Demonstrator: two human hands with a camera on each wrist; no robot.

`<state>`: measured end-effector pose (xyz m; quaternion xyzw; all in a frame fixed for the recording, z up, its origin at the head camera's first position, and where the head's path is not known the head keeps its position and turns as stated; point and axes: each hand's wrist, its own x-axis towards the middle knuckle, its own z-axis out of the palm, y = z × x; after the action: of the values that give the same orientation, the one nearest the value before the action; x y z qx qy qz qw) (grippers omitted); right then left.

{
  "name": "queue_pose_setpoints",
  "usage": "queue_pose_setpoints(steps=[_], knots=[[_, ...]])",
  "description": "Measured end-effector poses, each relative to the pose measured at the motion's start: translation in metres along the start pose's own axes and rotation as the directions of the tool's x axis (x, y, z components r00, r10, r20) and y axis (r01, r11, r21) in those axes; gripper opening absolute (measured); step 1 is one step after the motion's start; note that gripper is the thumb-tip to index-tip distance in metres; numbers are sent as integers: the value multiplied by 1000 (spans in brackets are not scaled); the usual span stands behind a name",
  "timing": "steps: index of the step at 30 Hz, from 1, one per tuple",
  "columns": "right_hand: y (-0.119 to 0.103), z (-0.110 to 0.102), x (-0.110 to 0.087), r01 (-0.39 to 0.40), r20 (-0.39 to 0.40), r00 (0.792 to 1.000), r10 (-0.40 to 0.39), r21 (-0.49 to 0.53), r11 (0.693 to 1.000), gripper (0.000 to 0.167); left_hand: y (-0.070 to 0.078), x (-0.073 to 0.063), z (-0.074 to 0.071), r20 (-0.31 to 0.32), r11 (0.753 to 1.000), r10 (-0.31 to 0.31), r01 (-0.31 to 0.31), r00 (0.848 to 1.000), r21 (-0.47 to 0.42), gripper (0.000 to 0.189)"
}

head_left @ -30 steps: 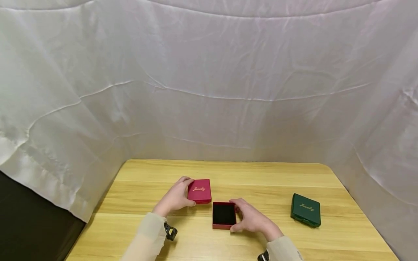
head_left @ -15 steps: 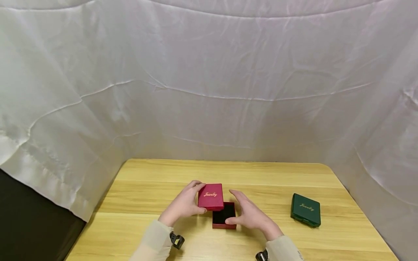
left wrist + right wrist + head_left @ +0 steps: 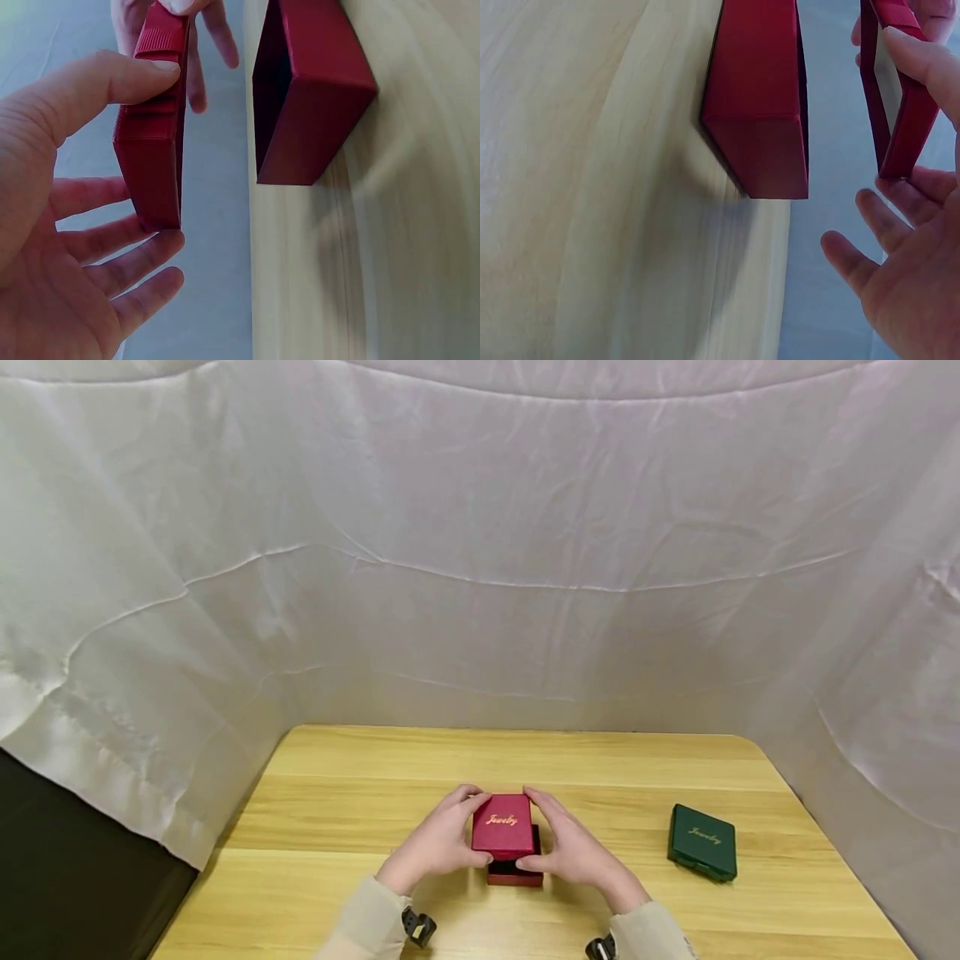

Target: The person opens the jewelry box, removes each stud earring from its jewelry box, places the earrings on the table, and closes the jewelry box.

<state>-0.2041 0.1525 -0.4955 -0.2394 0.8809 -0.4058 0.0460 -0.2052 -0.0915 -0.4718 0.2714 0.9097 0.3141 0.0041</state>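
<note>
A red lid (image 3: 502,837) with gold "Jewelry" lettering is held just above a red box base (image 3: 515,879). My left hand (image 3: 441,842) grips its left side, thumb (image 3: 142,75) on the ribbed ribbon at the front. From the right side, my right hand (image 3: 576,853) holds it too, with the thumb in front and fingers at the back. In both wrist views a gap separates the lid from the box base (image 3: 757,90), which stands on the table. Most of its black lining is hidden under the lid in the head view.
A closed green box (image 3: 702,842) with gold "Jewelry" lettering lies on the wooden table (image 3: 360,760) to the right. Pale curtains (image 3: 480,635) hang behind and at both sides. Something dark (image 3: 75,860) fills the lower left.
My left hand has carried the lid rightward and nearer, over the box base. My right hand has let go of the base and now holds the lid's right side.
</note>
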Motion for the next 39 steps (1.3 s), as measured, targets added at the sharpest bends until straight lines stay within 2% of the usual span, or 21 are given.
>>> queue_pose_setpoints(steps=[6, 19, 39], knots=[[3, -2, -4, 1, -8, 1000, -1, -19, 1000, 101, 0, 0, 7, 49, 1000, -1, 2, 999, -29, 91], [12, -2, -9, 41, 35, 999, -40, -16, 999, 96, -3, 0, 23, 91, 999, -12, 15, 996, -31, 86], [19, 1, -11, -23, 81, 996, 24, -15, 1000, 97, -5, 0, 32, 110, 1000, -7, 8, 994, -11, 87]])
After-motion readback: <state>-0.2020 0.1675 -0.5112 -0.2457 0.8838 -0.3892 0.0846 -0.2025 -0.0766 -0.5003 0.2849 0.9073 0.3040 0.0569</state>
